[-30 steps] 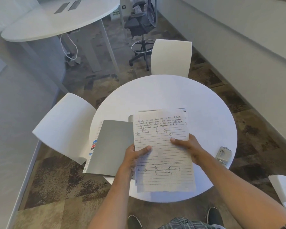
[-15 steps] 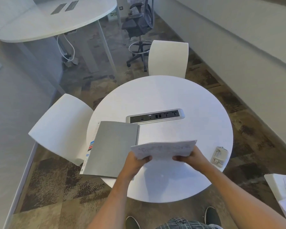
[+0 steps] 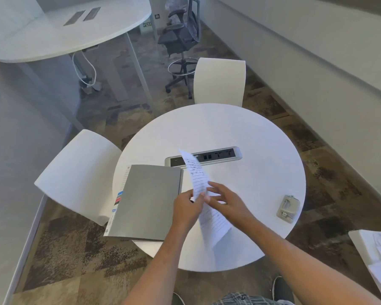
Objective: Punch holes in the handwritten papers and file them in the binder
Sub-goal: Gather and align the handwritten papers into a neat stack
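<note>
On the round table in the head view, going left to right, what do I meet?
Grey binder → left hand gripping the handwritten papers → right hand → hole punch.

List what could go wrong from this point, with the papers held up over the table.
1. The handwritten papers stand on edge, pinched only near the middle by the left hand, while the right hand rests open against them; a sheet might slip out.
2. The hole punch sits near the round table's right rim, and a reaching arm could knock it off.
3. The grey binder overhangs the near-left edge and may tip if pressed.
</note>
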Motion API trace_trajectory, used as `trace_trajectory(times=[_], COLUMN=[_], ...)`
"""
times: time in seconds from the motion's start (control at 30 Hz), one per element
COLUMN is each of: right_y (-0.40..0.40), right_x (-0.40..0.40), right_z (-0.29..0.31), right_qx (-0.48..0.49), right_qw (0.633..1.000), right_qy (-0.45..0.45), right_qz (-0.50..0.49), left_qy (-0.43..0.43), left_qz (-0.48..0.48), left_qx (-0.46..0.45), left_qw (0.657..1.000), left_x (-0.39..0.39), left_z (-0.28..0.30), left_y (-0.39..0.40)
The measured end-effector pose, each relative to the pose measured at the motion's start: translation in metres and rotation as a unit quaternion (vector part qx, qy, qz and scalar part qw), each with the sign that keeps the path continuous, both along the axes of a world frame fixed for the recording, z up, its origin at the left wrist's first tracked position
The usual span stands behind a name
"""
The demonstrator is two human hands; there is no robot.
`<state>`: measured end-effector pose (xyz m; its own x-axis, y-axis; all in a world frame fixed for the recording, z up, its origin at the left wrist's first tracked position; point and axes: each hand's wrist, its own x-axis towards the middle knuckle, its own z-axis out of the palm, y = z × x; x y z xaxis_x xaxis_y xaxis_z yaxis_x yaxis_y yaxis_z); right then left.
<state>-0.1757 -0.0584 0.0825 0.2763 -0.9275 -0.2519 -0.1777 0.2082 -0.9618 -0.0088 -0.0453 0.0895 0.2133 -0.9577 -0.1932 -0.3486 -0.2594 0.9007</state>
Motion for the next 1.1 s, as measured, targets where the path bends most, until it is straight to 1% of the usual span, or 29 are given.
trace_trajectory(times=[0.03,0.1,0.17,0.2,0.27,0.33,0.37,0.4,0.43,0.47,0.53,0.57,0.63,0.7,0.8,0.9,0.97,1.03,1.1], right_y=[0.001,0.001,-0.003,-0.005,-0.007,-0.007,-0.007,-0.006,-0.006,-0.005,-0.004,-0.004,-0.005,-0.005,-0.005,-0.006,-0.007,-0.008,-0.009], right_x=[0.003,0.004,-0.003,-0.008,-0.019,-0.03,-0.035,-0.04,-0.045,-0.048,-0.054,-0.057,-0.061,-0.064,-0.06,-0.056,-0.059,-0.063,-0.066], right_z=[0.004,0.008,0.009,0.007,0.0,-0.006,-0.007,-0.008,-0.008,-0.008,-0.008,-0.009,-0.009,-0.009,-0.011,-0.016,-0.018,-0.021,-0.023], right_qx=[0.019,0.034,0.048,0.056,0.077,0.101,0.11,0.115,0.118,0.12,0.127,0.131,0.139,0.143,0.135,0.11,0.102,0.104,0.112], right_qw=[0.999,0.993,0.987,0.984,0.978,0.968,0.964,0.96,0.957,0.955,0.955,0.956,0.958,0.962,0.97,0.967,0.965,0.967,0.965], right_qy=[-0.036,-0.111,-0.142,-0.148,-0.158,-0.184,-0.198,-0.213,-0.223,-0.231,-0.238,-0.239,-0.234,-0.218,-0.185,-0.171,-0.162,-0.149,-0.159], right_qz=[0.01,-0.017,-0.066,-0.085,-0.116,-0.135,-0.14,-0.144,-0.144,-0.139,-0.121,-0.111,-0.094,-0.079,-0.082,-0.151,-0.178,-0.177,-0.173], left_qy=[0.001,0.058,0.099,0.098,0.062,-0.006,-0.023,-0.018,0.016,0.069,0.203,0.258,0.326,0.353,0.309,0.263,0.239,0.225,0.225], left_qz=[-0.033,-0.094,-0.123,-0.123,-0.092,-0.051,-0.031,-0.013,0.002,0.017,0.04,0.035,0.024,0.032,0.025,0.043,0.081,0.104,0.111], left_qx=[-0.007,-0.005,0.018,0.023,0.009,0.002,0.016,0.043,0.073,0.104,0.149,0.158,0.151,0.132,0.082,0.055,0.044,0.041,0.042], left_qw=[0.999,0.994,0.987,0.987,0.994,0.999,0.999,0.999,0.997,0.992,0.967,0.952,0.933,0.926,0.947,0.962,0.967,0.968,0.967], left_x=[-0.005,-0.014,-0.018,-0.018,-0.015,-0.008,-0.004,0.001,0.006,0.011,0.022,0.027,0.031,0.031,0.028,0.026,0.025,0.026,0.027], left_z=[0.002,0.003,0.003,0.002,-0.001,-0.007,-0.01,-0.013,-0.018,-0.02,-0.027,-0.029,-0.028,-0.026,-0.019,-0.016,-0.014,-0.012,-0.011], left_y=[0.001,0.004,0.005,0.005,0.003,0.0,-0.002,-0.003,-0.004,-0.004,-0.003,-0.002,0.001,0.003,0.003,0.001,-0.001,-0.001,0.0])
